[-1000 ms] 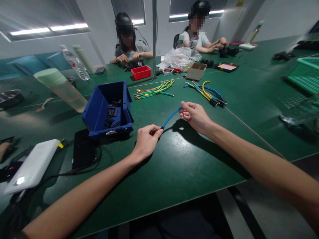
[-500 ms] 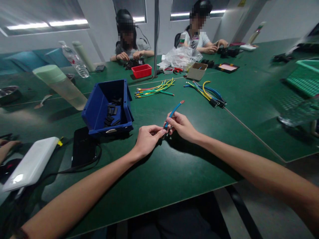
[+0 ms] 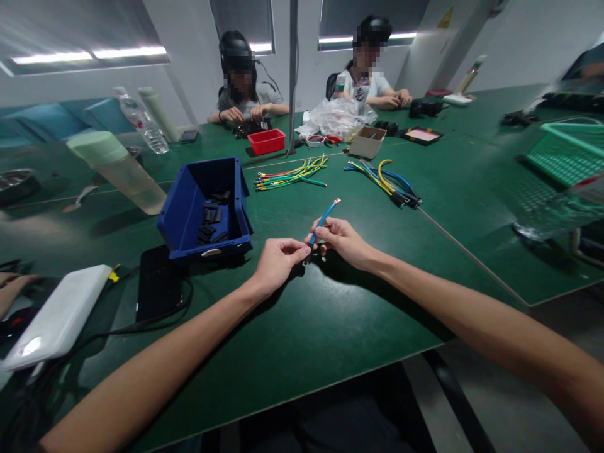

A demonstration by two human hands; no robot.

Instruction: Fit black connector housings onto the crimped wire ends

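A short blue wire (image 3: pixel 324 218) with a red ring terminal at its far end sticks up and away from between my two hands, above the green table (image 3: pixel 330 314). My right hand (image 3: pixel 342 241) is closed around the wire's near part. My left hand (image 3: pixel 277 262) pinches the wire's near end, where a small dark piece sits under the fingertips. The two hands touch fingertip to fingertip. A blue bin (image 3: pixel 202 211) holding several black pieces stands just left of my left hand.
Loose bundles of wires lie beyond the hands: green and yellow ones (image 3: pixel 290 174), and blue and yellow ones with black ends (image 3: pixel 384 181). A red tray (image 3: pixel 267 141), a cardboard box (image 3: pixel 367 142), bottles and a green basket (image 3: pixel 566 151) stand around. Two people work across the table.
My right hand has slid along the blue wire from its far end down to my left hand. The wire, earlier bowed between the hands, now points up and away with its red terminal free.
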